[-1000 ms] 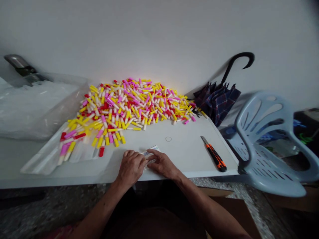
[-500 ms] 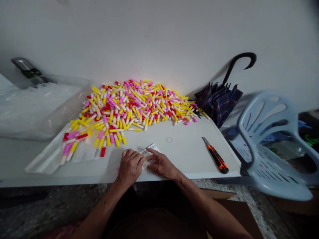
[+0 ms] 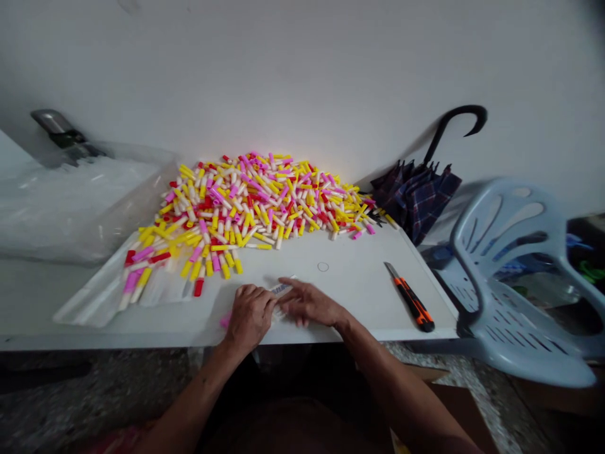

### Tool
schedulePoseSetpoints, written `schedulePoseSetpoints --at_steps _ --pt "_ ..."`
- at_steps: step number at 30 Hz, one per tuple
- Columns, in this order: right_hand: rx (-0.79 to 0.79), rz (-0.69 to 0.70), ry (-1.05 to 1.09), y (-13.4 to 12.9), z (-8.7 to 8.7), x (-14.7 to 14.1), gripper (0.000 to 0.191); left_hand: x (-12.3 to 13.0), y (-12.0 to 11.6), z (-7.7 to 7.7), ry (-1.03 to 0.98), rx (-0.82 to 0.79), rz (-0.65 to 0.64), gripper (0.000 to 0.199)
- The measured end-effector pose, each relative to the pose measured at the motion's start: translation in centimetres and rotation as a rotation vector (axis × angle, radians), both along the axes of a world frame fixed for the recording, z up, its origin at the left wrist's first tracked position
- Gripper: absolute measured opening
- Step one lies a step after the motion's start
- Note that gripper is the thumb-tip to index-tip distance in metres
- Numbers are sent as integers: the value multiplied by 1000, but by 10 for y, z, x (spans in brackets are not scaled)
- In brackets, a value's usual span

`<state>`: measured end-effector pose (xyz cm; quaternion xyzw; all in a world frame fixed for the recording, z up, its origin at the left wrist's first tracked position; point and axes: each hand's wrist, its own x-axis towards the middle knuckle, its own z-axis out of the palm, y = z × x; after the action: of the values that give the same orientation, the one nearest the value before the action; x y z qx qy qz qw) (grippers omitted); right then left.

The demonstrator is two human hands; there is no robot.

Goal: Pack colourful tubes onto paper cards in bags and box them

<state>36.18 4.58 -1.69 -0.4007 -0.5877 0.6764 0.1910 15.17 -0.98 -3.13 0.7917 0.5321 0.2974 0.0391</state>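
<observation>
Near the front edge of the white table, my left hand (image 3: 250, 317) is closed on a small printed paper (image 3: 280, 289). My right hand (image 3: 312, 304) is at the paper's right side, its fingers bent against it, so both hands touch it. Most of the paper is hidden by the fingers. A pink piece (image 3: 226, 320) shows beside my left hand. Behind the hands spreads a large heap of small white tubes with yellow, pink and red caps (image 3: 265, 198).
An orange and black cutter (image 3: 411, 299) lies at the right on the table (image 3: 350, 290). Clear plastic bags (image 3: 89, 208) cover the left side. A folded umbrella (image 3: 416, 195) leans on the wall, beside a light blue chair (image 3: 515, 284).
The paper has tilted and less of it shows between my hands. My right hand has shifted slightly right. The whole view has moved a little.
</observation>
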Motion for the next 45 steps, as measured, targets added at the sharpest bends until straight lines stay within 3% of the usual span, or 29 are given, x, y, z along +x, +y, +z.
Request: schedulePoseSetpoints --at_steps 3,4,8,12,15,19,22,25,30,35,40,43,45 --pt "300 -410 -325 39 7 -6 48 1 -3 -2 5 -7 54 19" --pt "378 -460 -438 54 10 -11 43 2 -4 -2 -2 3 55 19" --pt "510 -447 -728 100 17 -47 37 2 -4 -3 -67 38 9 20" --pt "500 -437 -785 113 17 -75 29 1 -4 -3 -88 33 -17 21" --pt "509 -415 -781 108 22 -67 24 1 -4 -3 -95 35 -10 21" --pt "538 -309 -715 81 39 -14 25 1 -5 -2 -111 39 -2 21" --pt "525 -99 -594 52 53 35 28 1 -5 -2 -125 40 -12 21" --pt "498 111 -563 30 62 64 25 1 -4 -2 -136 46 -17 21" --pt "498 258 -585 25 57 47 16 2 -2 -1 -121 40 -44 23" --pt "453 189 -423 20 37 11 11 2 -1 1 -117 30 -71 20" --pt "266 143 -239 9 17 15 15 2 2 -1 -125 12 -93 19" --pt "270 123 -179 6 14 20 15 2 3 -2 -116 14 -89 20" --pt "220 180 -164 5 17 22 19 3 3 -2 -105 9 -92 20"
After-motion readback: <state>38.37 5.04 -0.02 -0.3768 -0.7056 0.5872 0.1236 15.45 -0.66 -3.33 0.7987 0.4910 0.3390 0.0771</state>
